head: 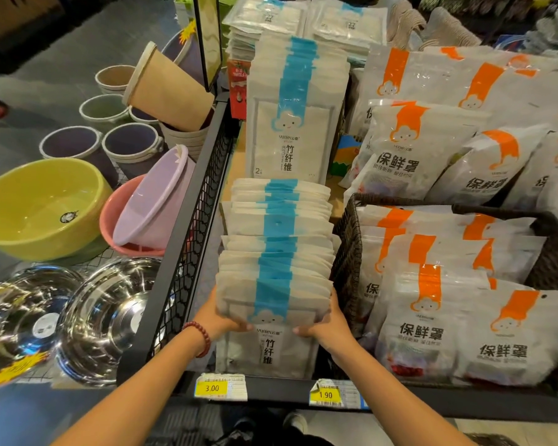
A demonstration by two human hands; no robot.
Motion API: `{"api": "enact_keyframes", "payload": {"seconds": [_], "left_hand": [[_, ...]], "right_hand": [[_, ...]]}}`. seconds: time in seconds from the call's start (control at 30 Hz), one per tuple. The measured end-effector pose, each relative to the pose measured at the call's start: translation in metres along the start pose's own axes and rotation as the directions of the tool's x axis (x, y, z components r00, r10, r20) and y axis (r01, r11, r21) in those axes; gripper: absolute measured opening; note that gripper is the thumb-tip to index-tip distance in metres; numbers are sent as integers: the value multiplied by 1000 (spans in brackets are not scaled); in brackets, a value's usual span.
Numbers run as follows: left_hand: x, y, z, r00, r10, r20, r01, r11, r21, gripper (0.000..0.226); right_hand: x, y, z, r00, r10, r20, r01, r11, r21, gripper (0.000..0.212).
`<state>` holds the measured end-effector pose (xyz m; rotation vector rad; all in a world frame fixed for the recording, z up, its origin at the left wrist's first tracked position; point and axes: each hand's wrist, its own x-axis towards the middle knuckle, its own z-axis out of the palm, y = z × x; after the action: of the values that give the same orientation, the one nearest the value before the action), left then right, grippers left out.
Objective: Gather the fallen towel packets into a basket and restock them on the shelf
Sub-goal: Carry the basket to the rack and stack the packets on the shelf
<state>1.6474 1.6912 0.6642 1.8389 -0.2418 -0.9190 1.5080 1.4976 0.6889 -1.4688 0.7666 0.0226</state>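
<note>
matt plastic towel packets (276,252), glossy steel bowls (107,317)

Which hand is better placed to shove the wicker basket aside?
Right, probably: the right hand grips the towel packets beside the wicker basket; the left hand is across the row.

Left hand (221,320): grips packets (274,284) at left side, thumb across the front.
Right hand (327,325): grips right side, thumb across the front.
Arms: bare, stretched forward.

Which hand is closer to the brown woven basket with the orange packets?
Right. The right hand grips the towel packets at their right edge, just beside the basket. The left hand grips their left edge, on the far side of the stack.
</note>
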Motion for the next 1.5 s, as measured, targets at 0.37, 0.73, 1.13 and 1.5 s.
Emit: {"api": "enact_keyframes", "payload": {"seconds": [0.37,0.73,1.13,1.5], "left_hand": [[-1,8,9,946,208,-250,-237,967,-95,53],[-14,2,0,975,180,-133,-185,982,-27,94],[-32,18,-1,969,77,-234,-59,995,84,78],[-174,25,14,915,-25,-402,-41,987,-154,60]], "right_hand": [[1,1,8,942,-197,-273,177,979,-97,64],[-3,-1,2,991,-93,-100,86,994,-71,94],[-29,-21,0,985,-90,-147,39,947,-319,89],[-124,-25,-15,979,-156,132,189,935,-300,43]]}}
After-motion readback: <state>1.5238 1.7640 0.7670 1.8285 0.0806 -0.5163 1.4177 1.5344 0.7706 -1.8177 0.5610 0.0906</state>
